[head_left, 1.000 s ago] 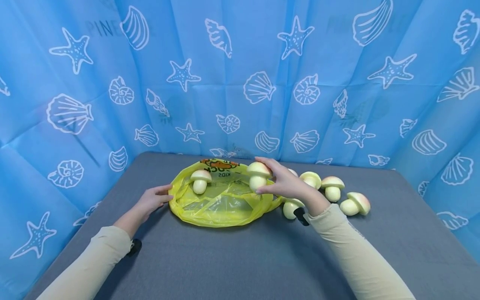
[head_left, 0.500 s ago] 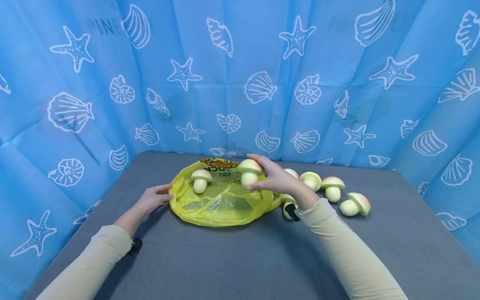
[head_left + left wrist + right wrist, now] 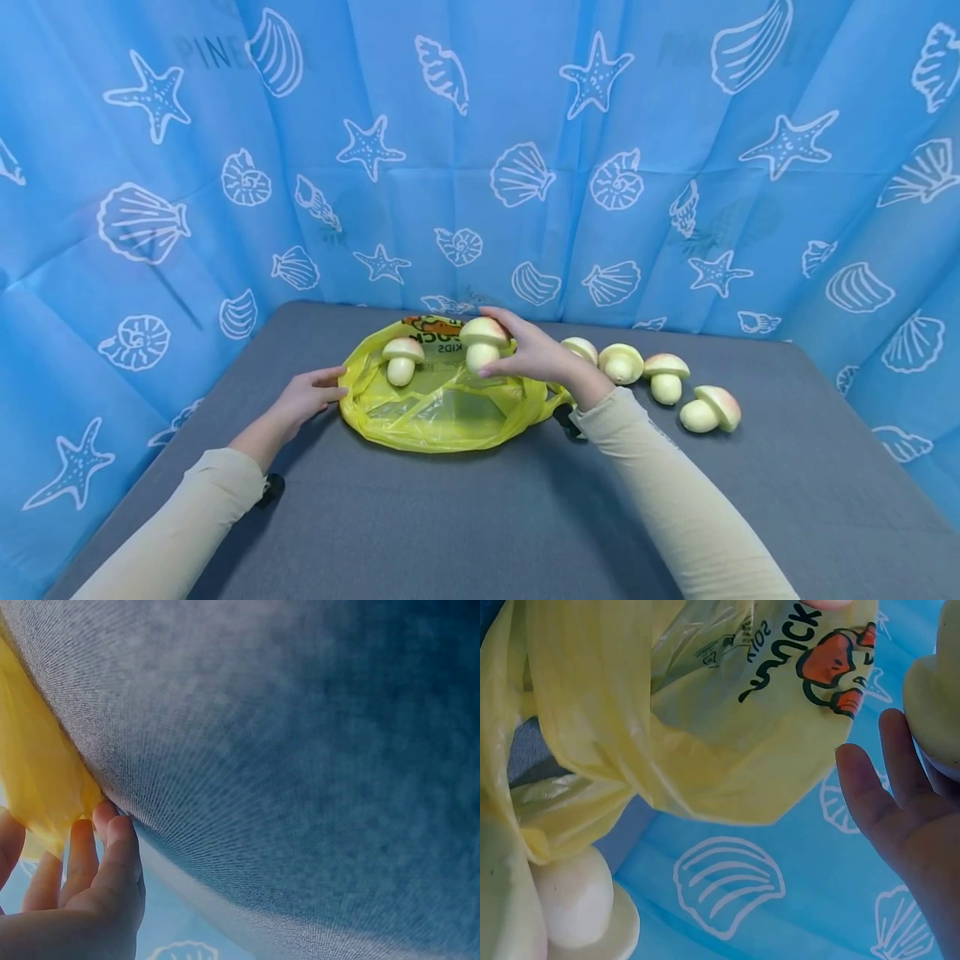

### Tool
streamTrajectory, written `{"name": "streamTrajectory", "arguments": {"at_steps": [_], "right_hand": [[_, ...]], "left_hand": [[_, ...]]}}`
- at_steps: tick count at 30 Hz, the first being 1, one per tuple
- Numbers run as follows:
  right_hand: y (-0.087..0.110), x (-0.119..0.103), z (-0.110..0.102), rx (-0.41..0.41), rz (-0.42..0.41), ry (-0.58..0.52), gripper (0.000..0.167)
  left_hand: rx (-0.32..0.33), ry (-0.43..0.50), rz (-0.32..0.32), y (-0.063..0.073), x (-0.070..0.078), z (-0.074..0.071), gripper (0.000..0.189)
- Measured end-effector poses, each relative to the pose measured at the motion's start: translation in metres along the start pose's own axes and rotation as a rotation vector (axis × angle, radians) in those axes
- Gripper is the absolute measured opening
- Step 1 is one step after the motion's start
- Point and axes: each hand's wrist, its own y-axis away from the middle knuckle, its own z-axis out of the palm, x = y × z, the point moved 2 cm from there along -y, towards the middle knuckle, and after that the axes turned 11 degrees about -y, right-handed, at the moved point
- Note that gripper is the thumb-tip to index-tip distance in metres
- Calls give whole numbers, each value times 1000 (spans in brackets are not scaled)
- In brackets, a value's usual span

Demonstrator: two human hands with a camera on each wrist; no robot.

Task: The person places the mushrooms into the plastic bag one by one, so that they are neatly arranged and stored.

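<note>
In the head view, a yellow plastic bag (image 3: 420, 437) lies with its mouth spread wide on the table. A pale toy mushroom (image 3: 402, 360) sits inside it on the left. My left hand (image 3: 306, 404) touches the bag's left rim; in the left wrist view its fairly straight fingertips (image 3: 82, 840) rest against the yellow plastic. Over the right part of the bag's mouth, my right hand (image 3: 536, 354) grips another toy mushroom (image 3: 482, 332), cap up, between thumb and fingers. That mushroom (image 3: 936, 705) shows partly at the right wrist view's edge.
Right of the bag stand and lie several more toy mushrooms (image 3: 666, 375), one mostly hidden behind the right forearm. They rest on a grey cloth-covered table (image 3: 450, 525). A blue curtain (image 3: 480, 167) with white shells hangs behind the table.
My right hand has moved left with its mushroom, from the bag's right rim to farther over the mouth. The left hand and the bag have hardly moved.
</note>
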Motion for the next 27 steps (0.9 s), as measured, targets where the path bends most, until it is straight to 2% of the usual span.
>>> {"name": "streamTrajectory", "arguments": {"at_steps": [13, 27], "right_hand": [[-22, 6, 11, -22, 28, -6, 89], [-42, 13, 22, -45, 91, -36, 88]], "left_hand": [[-13, 10, 19, 0, -1, 0, 58], [-11, 22, 10, 0, -1, 1, 58]]}}
